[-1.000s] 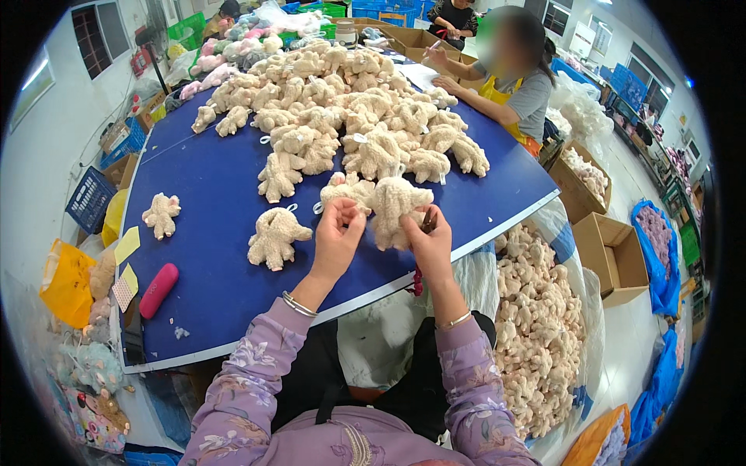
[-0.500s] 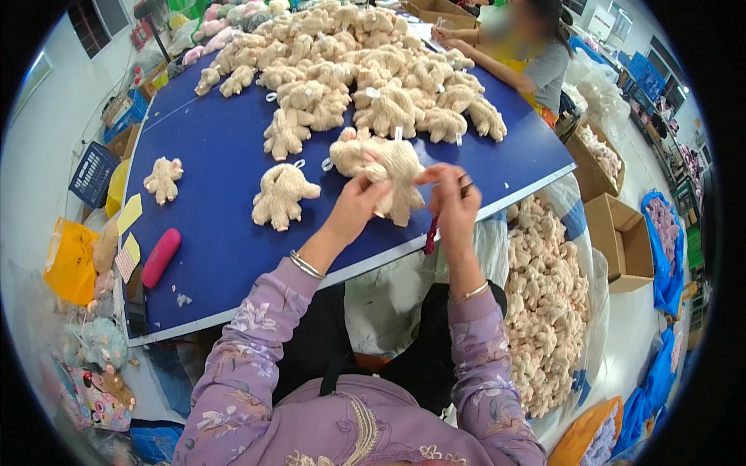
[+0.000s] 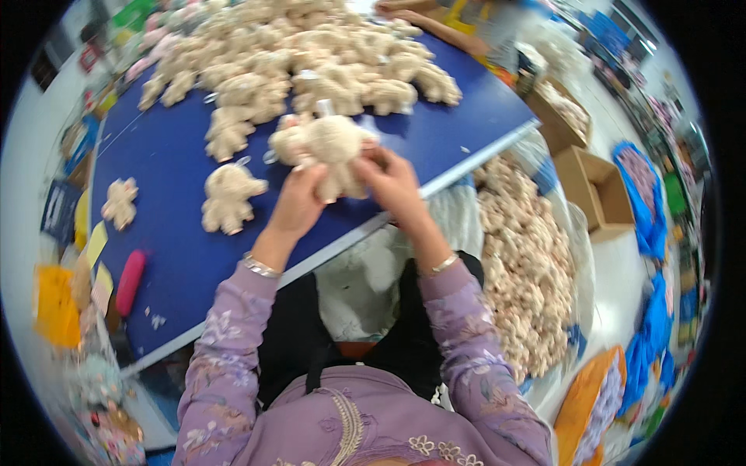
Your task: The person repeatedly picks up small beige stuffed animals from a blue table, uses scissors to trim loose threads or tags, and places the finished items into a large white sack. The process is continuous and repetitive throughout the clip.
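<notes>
A cream plush toy (image 3: 336, 144) with a white loop tag on top is held up between both hands over the table's near edge. My left hand (image 3: 299, 200) is closed on its lower left side. With fingers bent, my right hand (image 3: 390, 180) grips its right side. Close behind its left side is another cream plush toy (image 3: 286, 146), partly covered. To the left lies a headless-looking plush body (image 3: 230, 198) with a loop tag, and farther left a smaller plush toy (image 3: 120, 203). A large pile of cream plush toys (image 3: 264, 58) covers the far part of the blue table (image 3: 175, 256).
A pink case (image 3: 130, 281) and yellow paper slips (image 3: 96, 244) lie at the table's left. Right of my legs stands a big sack of cream plush pieces (image 3: 524, 264), with a cardboard box (image 3: 594, 194) beyond. Another person's arm (image 3: 443, 33) reaches over the far edge.
My right hand has moved from beside the toy onto its right side. The dark red thing hanging below that hand no longer shows. The toy has turned, and the whole view has shifted.
</notes>
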Tool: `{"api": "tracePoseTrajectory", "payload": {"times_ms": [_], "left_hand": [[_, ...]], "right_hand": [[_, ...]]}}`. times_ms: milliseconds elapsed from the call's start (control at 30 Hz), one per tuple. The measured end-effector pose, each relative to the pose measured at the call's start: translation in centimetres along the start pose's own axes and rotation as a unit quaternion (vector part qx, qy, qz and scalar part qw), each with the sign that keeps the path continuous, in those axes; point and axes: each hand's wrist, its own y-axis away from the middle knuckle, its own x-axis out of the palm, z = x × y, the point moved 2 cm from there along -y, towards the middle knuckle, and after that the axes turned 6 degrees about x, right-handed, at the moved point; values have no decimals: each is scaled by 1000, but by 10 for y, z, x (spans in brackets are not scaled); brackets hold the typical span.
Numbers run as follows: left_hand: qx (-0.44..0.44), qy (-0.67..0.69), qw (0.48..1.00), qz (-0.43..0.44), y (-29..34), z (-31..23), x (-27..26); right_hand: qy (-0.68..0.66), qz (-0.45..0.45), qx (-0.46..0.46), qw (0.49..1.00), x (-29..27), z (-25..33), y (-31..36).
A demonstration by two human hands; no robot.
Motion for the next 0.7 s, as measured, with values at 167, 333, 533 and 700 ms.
{"api": "tracePoseTrajectory", "payload": {"times_ms": [167,333,533,700], "left_hand": [[-46,-103,994,2,-4,10,-13],[-84,-217,966,-117,8,-2,-21],[-140,-176,970,-93,11,-7,-100],[-97,-201,963,-150,13,-2,-61]], "right_hand": [[-97,29,29,994,-7,-12,-4],[30,4,-33,999,1,-10,0],[-225,148,51,962,-27,14,19],[-187,139,65,970,-53,14,15]]}}
